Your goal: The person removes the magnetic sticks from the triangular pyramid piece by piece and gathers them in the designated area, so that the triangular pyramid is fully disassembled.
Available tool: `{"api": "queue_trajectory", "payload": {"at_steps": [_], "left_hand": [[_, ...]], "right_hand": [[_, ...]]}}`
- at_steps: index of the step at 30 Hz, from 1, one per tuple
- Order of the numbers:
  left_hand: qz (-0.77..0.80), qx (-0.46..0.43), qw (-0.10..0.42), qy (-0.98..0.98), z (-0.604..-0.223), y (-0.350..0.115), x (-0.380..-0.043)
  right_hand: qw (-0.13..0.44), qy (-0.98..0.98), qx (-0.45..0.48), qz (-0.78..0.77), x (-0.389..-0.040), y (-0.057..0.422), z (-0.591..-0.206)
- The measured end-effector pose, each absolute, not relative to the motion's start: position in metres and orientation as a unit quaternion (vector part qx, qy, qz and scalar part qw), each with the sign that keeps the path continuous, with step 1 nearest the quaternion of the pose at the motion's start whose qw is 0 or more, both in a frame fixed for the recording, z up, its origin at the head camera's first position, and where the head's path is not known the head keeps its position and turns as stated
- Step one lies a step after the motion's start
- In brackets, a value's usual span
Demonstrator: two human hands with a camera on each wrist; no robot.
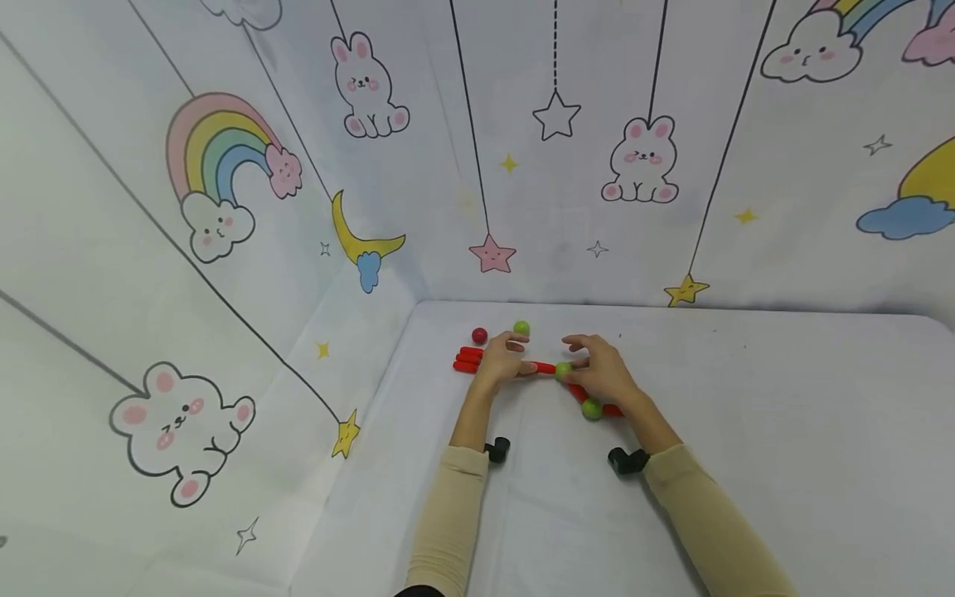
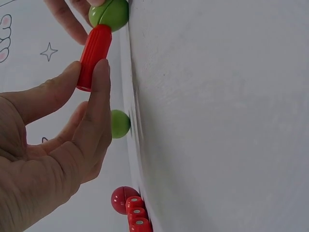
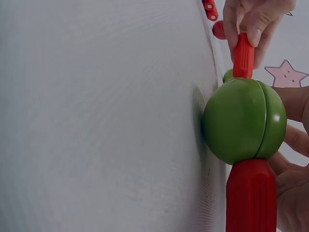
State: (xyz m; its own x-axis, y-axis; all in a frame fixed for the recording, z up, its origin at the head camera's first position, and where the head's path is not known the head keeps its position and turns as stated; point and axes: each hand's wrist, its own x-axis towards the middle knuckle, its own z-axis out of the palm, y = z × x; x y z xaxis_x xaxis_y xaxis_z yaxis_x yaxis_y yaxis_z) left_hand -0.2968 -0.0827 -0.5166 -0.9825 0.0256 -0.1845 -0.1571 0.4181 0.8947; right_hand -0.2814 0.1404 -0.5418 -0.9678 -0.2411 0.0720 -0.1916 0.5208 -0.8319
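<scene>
The left hand [image 1: 505, 358] is pinching the stick [image 1: 545, 367] near its free end, thumb and fingertip forming the grip. The stick is lying toward 3 o'clock from that hand, its far end meeting the ball [image 1: 563, 371]; how firmly it is seating there, one cannot tell. The right hand's [image 1: 599, 371] grip is pinching the ball from its 3 o'clock side.

A second stick [image 1: 578, 392] is running from the ball toward 5 o'clock to a lower ball [image 1: 592, 409], and a third stick [image 1: 613, 410] is leaving that one toward 3 o'clock.

The stick is looking light and stiff, likely plastic, its fluted sides offering purchase; the free end is seeming the best hold. The ball is looking hard and glossy, perhaps slippery, so opposed fingers across its middle should suit.

On the worktop [image 1: 783, 414], around the left hand, loose sticks [image 1: 467, 358] are lying at 9 o'clock, a red ball [image 1: 479, 335] at 10, a spare ball [image 1: 521, 328] at 1.
</scene>
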Motion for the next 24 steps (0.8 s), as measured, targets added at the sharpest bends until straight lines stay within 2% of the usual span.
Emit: {"api": "queue_trajectory", "payload": {"at_steps": [6, 12, 15, 24], "left_hand": [[0.543, -0.044, 0.083, 0.834, -0.520, -0.086, -0.298], [0.563, -0.068, 0.044, 0.823, -0.516, -0.103, -0.299], [0.592, -0.052, 0.032, 0.804, -0.511, -0.117, -0.301], [0.609, -0.024, 0.051, 0.791, -0.496, -0.150, -0.299]], "right_hand": [[0.028, 0.876, -0.130, -0.464, -0.282, 0.137, -0.543], [0.028, 0.886, -0.122, -0.446, -0.279, 0.139, -0.542], [0.031, 0.888, -0.119, -0.444, -0.278, 0.143, -0.540], [0.028, 0.875, -0.130, -0.466, -0.278, 0.146, -0.537]]}}
